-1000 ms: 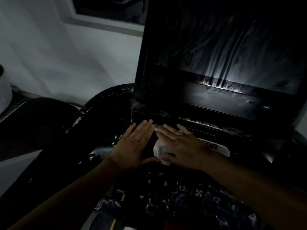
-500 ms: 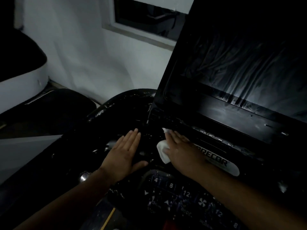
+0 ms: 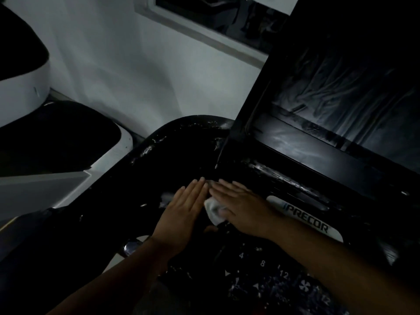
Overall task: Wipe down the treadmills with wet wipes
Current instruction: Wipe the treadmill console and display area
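A black treadmill console (image 3: 181, 155) fills the dim head view, its tilted dark screen (image 3: 341, 110) at the upper right and a PRECOR badge (image 3: 306, 220) below it. My right hand (image 3: 243, 208) lies flat with straight fingers, pressing a white wet wipe (image 3: 213, 209) onto the console just under the screen's lower left corner. Most of the wipe is hidden under the palm. My left hand (image 3: 184, 212) rests flat on the console beside it, fingers straight, almost touching the right hand's fingertips.
A keypad (image 3: 272, 276) with numbers and a fan symbol sits near my forearms. A neighbouring white-and-black machine (image 3: 29, 87) stands at the left. A pale wall (image 3: 136, 76) with a framed dark window (image 3: 216, 17) is behind the console.
My left hand has slid right until it lies next to the right hand. The right hand stays pressed on the wipe. The view has shifted left and down.
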Available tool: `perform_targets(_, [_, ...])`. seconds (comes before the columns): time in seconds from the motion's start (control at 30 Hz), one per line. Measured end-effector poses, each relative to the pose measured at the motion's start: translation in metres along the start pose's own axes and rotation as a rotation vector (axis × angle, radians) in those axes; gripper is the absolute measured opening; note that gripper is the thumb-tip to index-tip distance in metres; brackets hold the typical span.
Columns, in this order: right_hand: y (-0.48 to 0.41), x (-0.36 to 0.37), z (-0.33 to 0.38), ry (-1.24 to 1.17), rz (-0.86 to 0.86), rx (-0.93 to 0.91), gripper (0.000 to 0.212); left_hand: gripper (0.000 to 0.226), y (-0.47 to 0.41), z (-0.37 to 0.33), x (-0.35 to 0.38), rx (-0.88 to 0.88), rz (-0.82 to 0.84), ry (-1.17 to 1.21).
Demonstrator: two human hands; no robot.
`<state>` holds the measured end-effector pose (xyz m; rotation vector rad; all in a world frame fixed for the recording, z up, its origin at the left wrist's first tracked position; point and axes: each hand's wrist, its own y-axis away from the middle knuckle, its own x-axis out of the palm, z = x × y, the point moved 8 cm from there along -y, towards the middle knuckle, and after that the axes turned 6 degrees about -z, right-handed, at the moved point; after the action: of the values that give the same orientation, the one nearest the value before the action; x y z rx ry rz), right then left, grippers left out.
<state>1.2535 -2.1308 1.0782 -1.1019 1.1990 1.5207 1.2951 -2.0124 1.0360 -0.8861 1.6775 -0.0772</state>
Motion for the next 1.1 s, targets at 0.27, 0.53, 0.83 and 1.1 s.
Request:
perform_targets(0.27, [0.0,0.001,0.002,-0.063,-0.036,0.097,0.08,0.085,0.003,0.003,0.001,-0.037,0.037,0.032])
perform_targets(0.53, [0.044,-0.037,-0.034,-0.187,-0.198,0.25,0.054,0.072,0.015,-0.003,-0.013,-0.134,0.122,0.05])
perform_targets(0.83, [0.008,-0.004,-0.011,0.031,-0.166,-0.212,0.05,0.085,0.023,0.008,-0.003,-0.246,0.13,0.006])
perform_targets(1.1, [-0.034,-0.005,0.024,0.095,-0.042,-0.12,0.082,0.12,0.034,0.018,-0.011,-0.515,0.16,-0.057])
